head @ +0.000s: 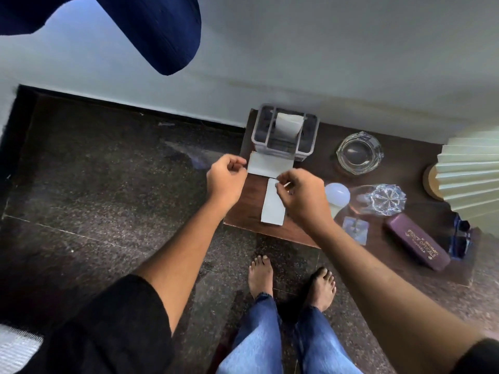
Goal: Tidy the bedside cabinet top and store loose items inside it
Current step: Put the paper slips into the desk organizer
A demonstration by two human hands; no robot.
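A dark wooden bedside cabinet top [251, 211] stands against the wall. At its back left is a grey tissue holder [283, 133] with a white tissue sticking up. In front of it a white tissue sheet [270, 164] is stretched between my hands. My left hand [225, 175] pinches its left edge. My right hand [302, 197] pinches its lower right corner. A folded white tissue strip [272, 205] lies on the cabinet below. A white light bulb [337, 195], a clear glass ashtray [360, 152], a cut-glass piece [383, 199] and a maroon glasses case [417, 241] lie to the right.
A pleated cream lampshade [469, 179] covers the cabinet's right end, with a blue glass bottle [460, 238] below it. A small clear square packet [355, 229] lies near the front edge. My bare feet [291, 282] stand on dark speckled floor. A navy cloth [151, 28] hangs at upper left.
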